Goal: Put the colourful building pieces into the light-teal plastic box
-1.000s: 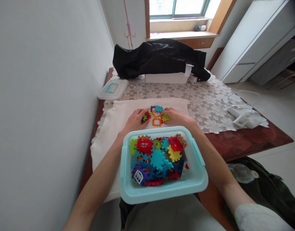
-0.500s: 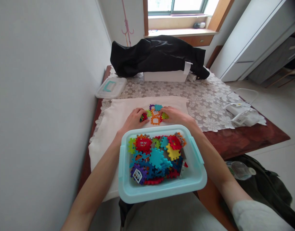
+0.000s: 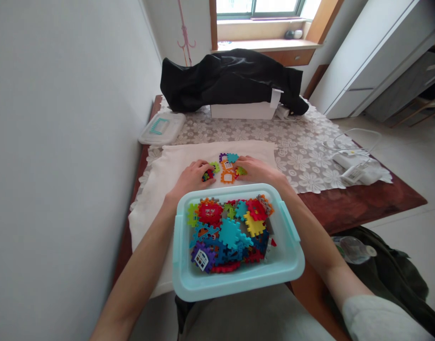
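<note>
My left hand (image 3: 193,179) is closed around red and dark interlocking plastic building pieces (image 3: 208,175) on the white cloth. A lime-green piece (image 3: 215,166) lies at its fingertips. Across from it, my right hand (image 3: 256,169) bends its fingers over a yellow-green and red pair of pieces (image 3: 240,171). Between the hands lie an orange piece with a white window (image 3: 227,165), another orange piece (image 3: 227,177), a purple piece (image 3: 222,157) and a teal piece (image 3: 232,157). Nearer to me, a light-blue tub (image 3: 239,287) holds many more such pieces.
A white cloth (image 3: 149,227) covers part of the lace-topped table (image 3: 303,156). The clear lid (image 3: 163,128) lies at the back left. Black fabric (image 3: 235,78) drapes over a white box (image 3: 242,111). A white device with a cable (image 3: 359,168) sits at the right edge. A wall stands close on the left.
My left hand has shifted slightly left with its pieces. The lime-green piece now sits a little farther from the orange ones. My right hand has hardly moved.
</note>
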A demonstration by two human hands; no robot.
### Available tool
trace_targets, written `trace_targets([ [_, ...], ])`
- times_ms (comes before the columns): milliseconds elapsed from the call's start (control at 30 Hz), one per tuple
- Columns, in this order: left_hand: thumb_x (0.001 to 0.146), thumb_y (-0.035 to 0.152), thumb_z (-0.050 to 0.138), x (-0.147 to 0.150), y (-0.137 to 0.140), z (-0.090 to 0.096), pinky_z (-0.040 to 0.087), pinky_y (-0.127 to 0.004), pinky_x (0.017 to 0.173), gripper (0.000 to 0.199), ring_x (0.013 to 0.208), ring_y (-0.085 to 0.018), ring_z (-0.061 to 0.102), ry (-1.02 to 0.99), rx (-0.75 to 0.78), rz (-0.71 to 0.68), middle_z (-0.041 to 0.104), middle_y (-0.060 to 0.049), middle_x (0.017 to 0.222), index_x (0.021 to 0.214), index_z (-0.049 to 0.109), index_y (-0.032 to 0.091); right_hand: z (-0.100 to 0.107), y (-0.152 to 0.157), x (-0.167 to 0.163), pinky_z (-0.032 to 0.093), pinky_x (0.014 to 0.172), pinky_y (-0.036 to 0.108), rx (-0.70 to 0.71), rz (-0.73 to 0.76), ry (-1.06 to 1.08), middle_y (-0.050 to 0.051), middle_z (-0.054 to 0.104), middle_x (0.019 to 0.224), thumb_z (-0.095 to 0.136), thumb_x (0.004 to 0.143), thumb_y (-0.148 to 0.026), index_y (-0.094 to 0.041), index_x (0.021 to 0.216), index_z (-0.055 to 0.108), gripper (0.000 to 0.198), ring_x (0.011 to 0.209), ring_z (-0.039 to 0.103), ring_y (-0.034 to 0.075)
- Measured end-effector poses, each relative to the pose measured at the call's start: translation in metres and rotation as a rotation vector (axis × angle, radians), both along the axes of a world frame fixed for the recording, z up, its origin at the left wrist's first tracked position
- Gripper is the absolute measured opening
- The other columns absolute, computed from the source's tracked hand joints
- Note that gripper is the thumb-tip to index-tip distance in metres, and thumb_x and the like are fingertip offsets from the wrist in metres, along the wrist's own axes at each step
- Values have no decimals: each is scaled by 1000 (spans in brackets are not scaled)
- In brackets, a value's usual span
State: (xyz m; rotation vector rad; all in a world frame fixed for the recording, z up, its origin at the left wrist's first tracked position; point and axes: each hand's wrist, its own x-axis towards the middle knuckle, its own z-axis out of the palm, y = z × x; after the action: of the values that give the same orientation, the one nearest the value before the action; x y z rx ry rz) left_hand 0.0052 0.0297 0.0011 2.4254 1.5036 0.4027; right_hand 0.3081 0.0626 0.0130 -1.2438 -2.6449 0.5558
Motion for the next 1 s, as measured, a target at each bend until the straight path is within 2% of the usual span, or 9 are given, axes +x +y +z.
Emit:
trace_targets([
  [100,102,45,70,1,-2,2,58,-52,118,41,131,-37,69,22,-2,36,68,-14,146,136,78,24,-5,3,1,56,115,44,12,9,20,11,77,139,78,102,-29,-28,134,78,32,132,70,33],
  [300,107,43,64,-1,-2,0,59,-50,115,46,131,-36,70,52,-10,55,64,-14,150,150,74,30,-10,8,3,54,119,45,30,19,24,12,74,142,69,108,-30,-28,142,74,34,137,67,32],
  [400,109,42,63,-2,0,-3,59,-51,115,42,129,-36,71,33,-5,64,62,-14,149,146,76,29,-14,10,2,54,121,44,47,14,37,11,72,143,65,110,-31,-29,144,73,35,137,67,30],
  [567,109,38,62,1,1,-7,58,-51,114,31,130,-36,69,16,41,83,63,-14,148,133,75,24,-19,9,-2,54,120,42,68,-26,84,10,71,138,64,110,-30,-27,133,72,25,133,67,27],
  [700,106,42,68,6,-1,-8,59,-54,108,30,125,-39,68,63,54,109,66,-17,140,127,72,21,-19,4,-10,55,115,45,85,-69,66,12,72,135,75,105,-36,-24,131,67,29,130,65,30],
  [833,106,40,69,9,-3,-6,60,-48,102,26,120,-36,71,32,46,160,66,-16,136,123,71,20,-29,7,-17,56,107,45,120,-89,92,12,74,129,76,107,-45,-22,125,66,31,120,68,30],
  [1000,107,37,67,11,-5,-4,58,-42,92,22,111,-32,73,48,33,172,71,-13,126,119,73,20,-39,10,-19,56,98,40,192,-95,156,12,75,122,76,108,-40,-21,115,72,21,109,71,27],
])
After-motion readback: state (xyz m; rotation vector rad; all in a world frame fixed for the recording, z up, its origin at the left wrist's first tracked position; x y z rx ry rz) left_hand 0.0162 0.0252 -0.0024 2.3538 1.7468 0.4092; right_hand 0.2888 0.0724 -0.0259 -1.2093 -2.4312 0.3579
